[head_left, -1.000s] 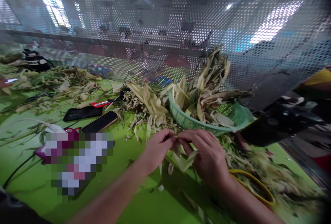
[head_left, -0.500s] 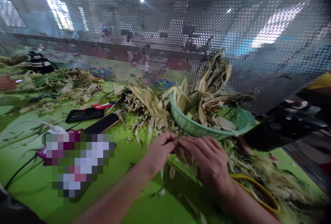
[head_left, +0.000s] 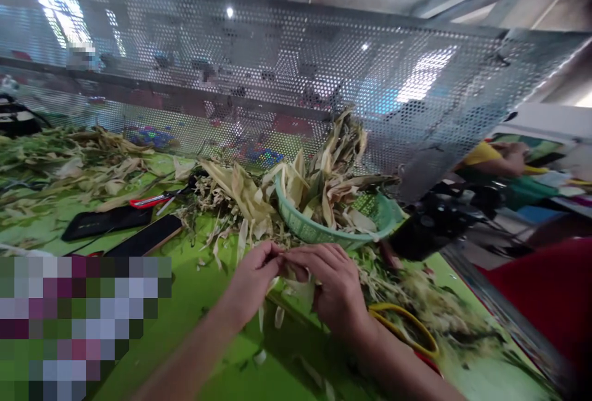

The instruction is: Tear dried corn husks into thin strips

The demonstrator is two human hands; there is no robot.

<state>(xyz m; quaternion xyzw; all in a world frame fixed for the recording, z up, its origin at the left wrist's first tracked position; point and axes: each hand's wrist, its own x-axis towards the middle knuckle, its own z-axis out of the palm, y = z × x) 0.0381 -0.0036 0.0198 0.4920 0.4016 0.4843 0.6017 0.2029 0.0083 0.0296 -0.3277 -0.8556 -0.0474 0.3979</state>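
Well, your left hand [head_left: 252,281] and right hand [head_left: 340,290] meet low over the green table [head_left: 185,333]. Your left thumb and finger are pinched on a pale husk [head_left: 298,287], and your right fingers, bent close together, grip it too. The husk hangs between your hands, partly hidden. Just past them sits a green basket [head_left: 319,232] with dry husks [head_left: 330,200] in it. A yellow loop [head_left: 433,342] lies beside your right wrist. Near a black phone [head_left: 108,222] is a red cutter [head_left: 150,201].
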